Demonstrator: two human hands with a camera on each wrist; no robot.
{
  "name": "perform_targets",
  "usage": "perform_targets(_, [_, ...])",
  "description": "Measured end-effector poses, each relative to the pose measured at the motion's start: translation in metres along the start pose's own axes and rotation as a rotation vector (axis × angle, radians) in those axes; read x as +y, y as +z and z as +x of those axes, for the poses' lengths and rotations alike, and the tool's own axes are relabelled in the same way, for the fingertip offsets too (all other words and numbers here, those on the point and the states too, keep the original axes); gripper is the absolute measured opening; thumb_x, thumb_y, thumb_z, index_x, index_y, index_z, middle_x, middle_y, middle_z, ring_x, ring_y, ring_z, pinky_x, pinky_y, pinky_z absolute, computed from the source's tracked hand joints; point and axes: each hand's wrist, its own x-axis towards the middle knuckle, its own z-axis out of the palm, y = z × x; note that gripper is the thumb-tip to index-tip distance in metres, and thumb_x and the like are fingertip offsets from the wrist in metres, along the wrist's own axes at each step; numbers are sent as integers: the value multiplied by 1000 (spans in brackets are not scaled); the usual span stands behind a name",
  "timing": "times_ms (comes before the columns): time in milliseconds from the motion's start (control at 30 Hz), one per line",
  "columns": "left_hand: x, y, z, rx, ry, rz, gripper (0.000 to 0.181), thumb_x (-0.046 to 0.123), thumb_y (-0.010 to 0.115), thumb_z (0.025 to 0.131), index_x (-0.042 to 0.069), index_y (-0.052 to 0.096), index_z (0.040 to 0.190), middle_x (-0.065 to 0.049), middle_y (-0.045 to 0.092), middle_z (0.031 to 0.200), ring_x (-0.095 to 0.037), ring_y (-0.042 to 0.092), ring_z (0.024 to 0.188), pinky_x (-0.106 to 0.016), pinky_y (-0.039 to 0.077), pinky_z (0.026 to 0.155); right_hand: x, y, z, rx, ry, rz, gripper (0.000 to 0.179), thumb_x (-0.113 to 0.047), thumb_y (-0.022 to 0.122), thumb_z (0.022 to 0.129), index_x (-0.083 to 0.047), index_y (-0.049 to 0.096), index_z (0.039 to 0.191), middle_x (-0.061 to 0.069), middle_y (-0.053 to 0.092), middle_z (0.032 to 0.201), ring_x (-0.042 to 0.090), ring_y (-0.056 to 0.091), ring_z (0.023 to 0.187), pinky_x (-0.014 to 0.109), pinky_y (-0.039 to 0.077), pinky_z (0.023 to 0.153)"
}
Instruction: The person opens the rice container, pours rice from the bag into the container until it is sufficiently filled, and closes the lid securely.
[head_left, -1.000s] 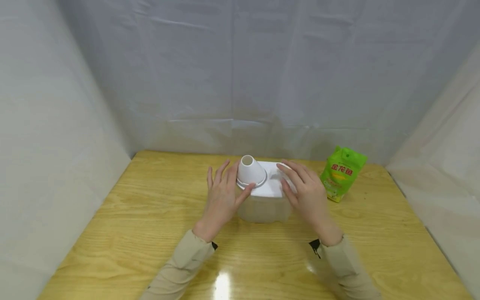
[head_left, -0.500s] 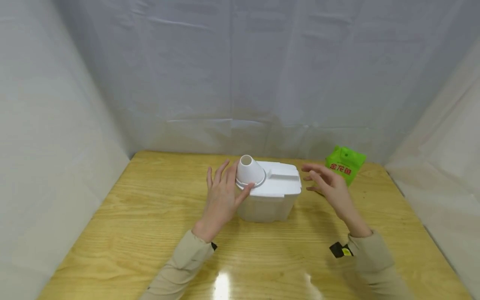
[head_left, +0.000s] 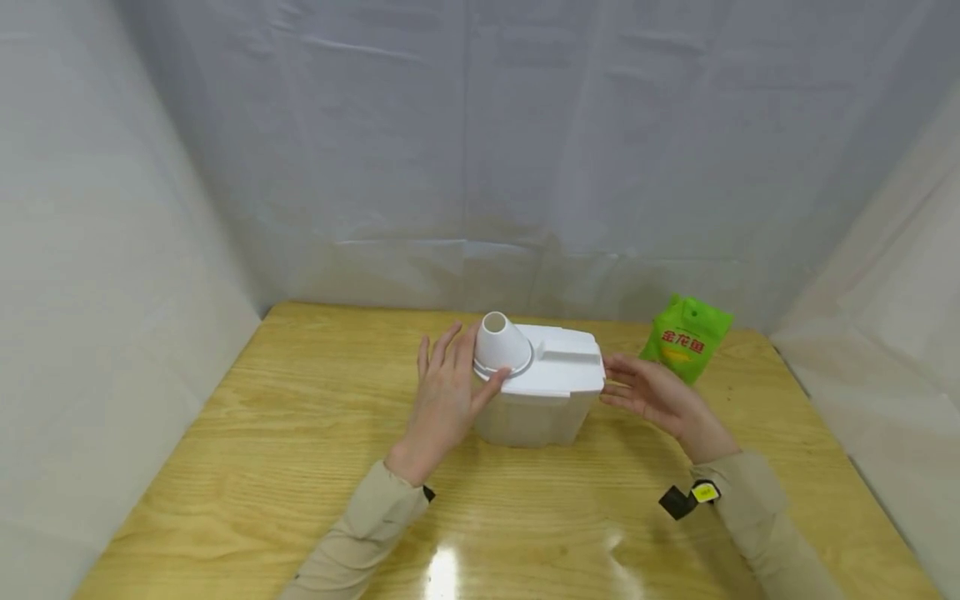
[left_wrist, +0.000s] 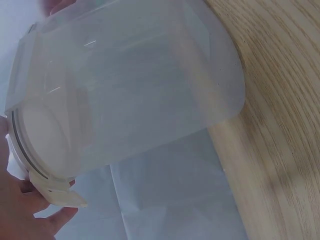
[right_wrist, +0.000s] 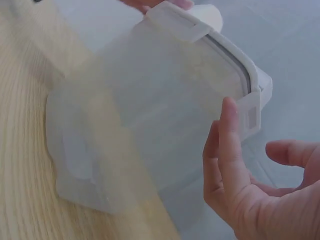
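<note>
A translucent storage container with a white lid stands upright on the wooden table. Its white cone-shaped spout rises from the lid's left part. My left hand holds the lid's left end, thumb in front of the spout's base. In the left wrist view, fingers lie beside a white latch that sticks outward from the lid. At the container's right end is my right hand, fingers extended and loosely bent. The right wrist view has its fingertips right at the right-end latch, which lies down against the wall.
Behind my right hand stands a green bag with red lettering, toward the table's back right. The wooden table reaches back to a pale cloth backdrop, with cloth walls on both sides.
My right hand has left the lid's top, moved right, then come in against the container's right end. The left hand and the container have stayed in place.
</note>
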Motion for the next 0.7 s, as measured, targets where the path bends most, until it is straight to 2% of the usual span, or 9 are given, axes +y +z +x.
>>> perform_targets(167, [0,1,1,6,0,1,85,70,25,100,-1,45,143,-23,61,133,-39,44,138,-71,25,113,-2,-2,4,-34,45,176,40,-18,31,113,-9,69,108,7,68,112,18,68,104,30,57,93])
perform_targets(267, [-1,1,0,13,2,2,85,70,25,100,-1,45,143,-23,61,133,-39,45,137,-70,27,112,-1,-3,7,-85,62,221,44,-19,27,113,-8,69,108,8,68,112,19,67,103,30,57,92])
perform_targets(367, [-1,1,0,12,0,-2,86,70,24,100,-2,45,143,-23,61,133,-39,46,136,-70,28,112,0,-3,10,-105,83,218,44,-20,28,113,-10,71,109,6,69,113,18,67,103,29,56,92])
perform_targets(467, [-1,1,0,1,-10,-8,87,70,24,100,-1,44,144,-24,61,134,-39,46,136,-69,27,113,1,-3,12,-88,88,184,39,-22,33,112,-12,70,112,5,68,114,16,65,103,27,55,90])
perform_targets(700, [0,3,1,-7,-11,-28,86,69,26,100,-1,43,146,-25,59,135,-40,46,137,-70,28,112,3,-2,16,-68,59,133,37,-17,35,111,-14,71,109,2,68,111,13,65,100,24,55,87])
